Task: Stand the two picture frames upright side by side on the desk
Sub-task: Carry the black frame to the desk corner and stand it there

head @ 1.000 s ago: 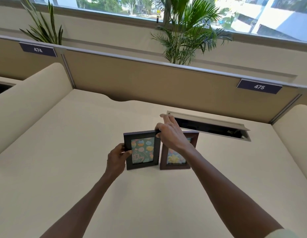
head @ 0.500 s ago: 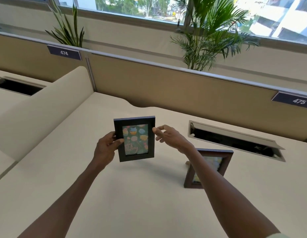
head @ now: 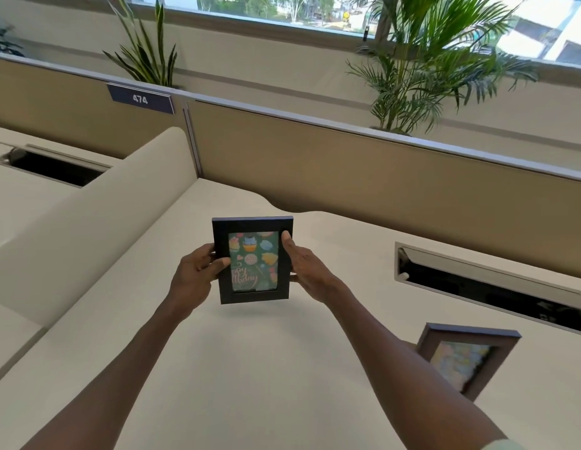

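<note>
black frame point(head: 253, 259): cupcake birthday card on green, upright, facing me, lifted clear of the desk point(head: 250, 384) near its back edge | brown frame point(head: 467, 363): pale blurred picture, standing on desk toward right side, well apart

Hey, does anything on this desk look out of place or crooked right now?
Nothing is damaged or spilled. The black frame is off the desk, held between the left hand and right hand, well apart from the brown frame standing at the right, so they aren't side by side.
</note>
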The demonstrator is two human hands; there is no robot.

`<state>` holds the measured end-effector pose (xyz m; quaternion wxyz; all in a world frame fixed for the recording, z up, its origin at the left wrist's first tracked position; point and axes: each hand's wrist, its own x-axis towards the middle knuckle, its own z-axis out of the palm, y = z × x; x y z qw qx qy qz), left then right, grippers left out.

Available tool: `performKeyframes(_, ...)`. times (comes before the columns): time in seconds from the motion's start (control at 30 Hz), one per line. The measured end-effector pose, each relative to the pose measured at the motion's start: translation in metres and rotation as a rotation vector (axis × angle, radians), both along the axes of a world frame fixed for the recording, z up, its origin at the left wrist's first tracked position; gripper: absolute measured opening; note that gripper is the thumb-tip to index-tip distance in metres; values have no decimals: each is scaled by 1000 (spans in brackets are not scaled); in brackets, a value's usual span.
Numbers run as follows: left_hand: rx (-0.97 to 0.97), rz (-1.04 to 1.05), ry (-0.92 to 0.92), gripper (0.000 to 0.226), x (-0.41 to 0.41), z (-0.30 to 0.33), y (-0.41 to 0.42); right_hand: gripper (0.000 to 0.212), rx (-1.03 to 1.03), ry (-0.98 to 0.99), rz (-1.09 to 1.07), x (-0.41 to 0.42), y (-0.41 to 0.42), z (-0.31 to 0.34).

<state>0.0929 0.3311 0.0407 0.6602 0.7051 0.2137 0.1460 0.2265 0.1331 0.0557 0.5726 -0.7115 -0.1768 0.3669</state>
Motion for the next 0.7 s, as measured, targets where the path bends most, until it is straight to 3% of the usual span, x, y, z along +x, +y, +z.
performKeyframes(0.4, 118, 97, -10, 33, 37, -8, 51, 83, 16, 34, -35, 45, 80, -13)
performKeyframes(0.7, 167, 192, 5, 36, 64, -14, 90, 78, 12, 41, -37, 73, 129, -13)
